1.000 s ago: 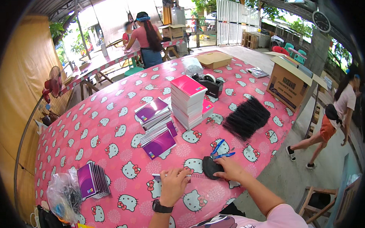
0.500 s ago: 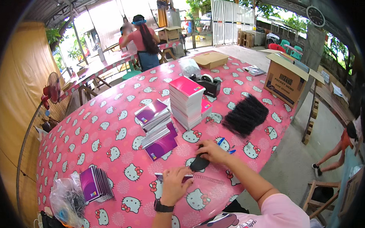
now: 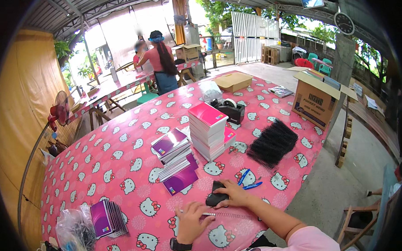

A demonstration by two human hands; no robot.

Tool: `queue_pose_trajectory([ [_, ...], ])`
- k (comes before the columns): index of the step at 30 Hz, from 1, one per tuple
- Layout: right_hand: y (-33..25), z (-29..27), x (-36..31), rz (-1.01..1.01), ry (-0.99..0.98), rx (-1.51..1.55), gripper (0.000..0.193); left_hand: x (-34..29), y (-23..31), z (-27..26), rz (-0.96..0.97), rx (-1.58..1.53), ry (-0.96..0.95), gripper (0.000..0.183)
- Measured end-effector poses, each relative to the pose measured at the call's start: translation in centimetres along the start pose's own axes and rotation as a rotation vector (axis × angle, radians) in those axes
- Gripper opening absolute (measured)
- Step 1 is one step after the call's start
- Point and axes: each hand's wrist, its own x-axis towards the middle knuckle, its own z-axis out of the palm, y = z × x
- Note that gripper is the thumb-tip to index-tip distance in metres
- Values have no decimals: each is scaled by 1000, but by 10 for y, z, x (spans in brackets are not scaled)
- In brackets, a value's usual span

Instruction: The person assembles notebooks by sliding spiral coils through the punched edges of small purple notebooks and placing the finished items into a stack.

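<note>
My left hand [image 3: 194, 221] lies over a mostly hidden notebook [image 3: 209, 213], thumb apart from the fingers; I can't tell if they pinch it. A wire coil [image 3: 235, 216] stretches rightward from its end. Just beyond, my right hand [image 3: 232, 194] pinches a black pad [image 3: 216, 199] between thumb and fingers. Near that hand lie blue pliers [image 3: 252, 185]. Farther off are piled purple notebooks [image 3: 177, 167], black coils [image 3: 272, 144], a tall pink stack [image 3: 208, 132] and, behind it, a tape dispenser [image 3: 233, 112].
</note>
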Motion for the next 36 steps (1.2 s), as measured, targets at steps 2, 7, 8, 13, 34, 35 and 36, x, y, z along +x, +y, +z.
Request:
queue_pose_trajectory([
  [2,0,-6,-2,134,-63,297,51,-1,-4,1,-20,-14,100,28],
  [7,-32,-32,-22,9,-315,1313,49,-14,-28,5,-45,-35,108,27],
  [8,-31,-27,-24,-7,-338,1223,51,-13,-29,5,-23,-42,126,27],
  [13,-33,-31,-21,221,-291,978,46,-14,-25,4,-4,-91,131,26],
  [34,-27,-3,-3,135,-276,1018,45,-13,-28,2,22,-61,213,57],
  [35,-26,-4,-3,150,-257,1132,46,-12,-30,7,-71,-203,335,59],
  [36,-35,-5,1,7,-238,1169,47,-14,-35,15,-170,-343,451,61],
])
